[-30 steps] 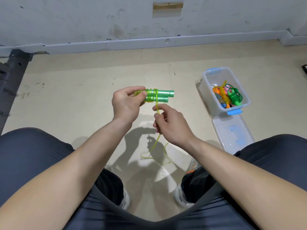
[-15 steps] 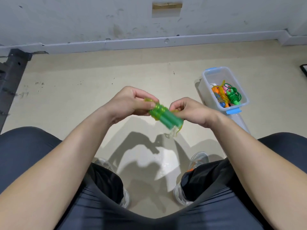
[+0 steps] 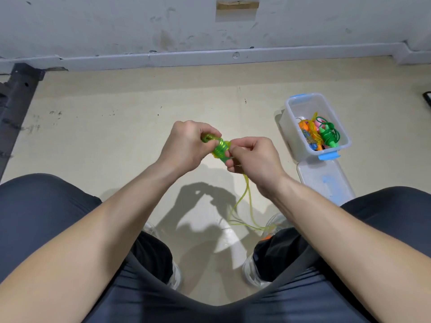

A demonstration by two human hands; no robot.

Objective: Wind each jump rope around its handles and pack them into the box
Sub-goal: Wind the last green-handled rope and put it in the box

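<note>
My left hand [image 3: 186,145] grips the two green handles [image 3: 219,149] of a jump rope, held together and partly wound with yellow-green cord. My right hand [image 3: 253,159] pinches the cord right beside the handles. The loose cord [image 3: 245,206] hangs from my right hand down to the floor between my feet. A clear plastic box [image 3: 303,106] with blue clips stands on the floor at the right, holding several wound ropes in green, orange and pink.
The box's lid [image 3: 326,183] lies flat on the floor just in front of the box. A dark metal frame [image 3: 14,101] stands at the far left. A grey wall and skirting [image 3: 210,54] bound the beige floor ahead. My knees fill the lower corners.
The handles have turned in my left hand and my right hand has brought the cord round them, from below the handles to beside them. More cord now hangs to the floor than half a second ago.
</note>
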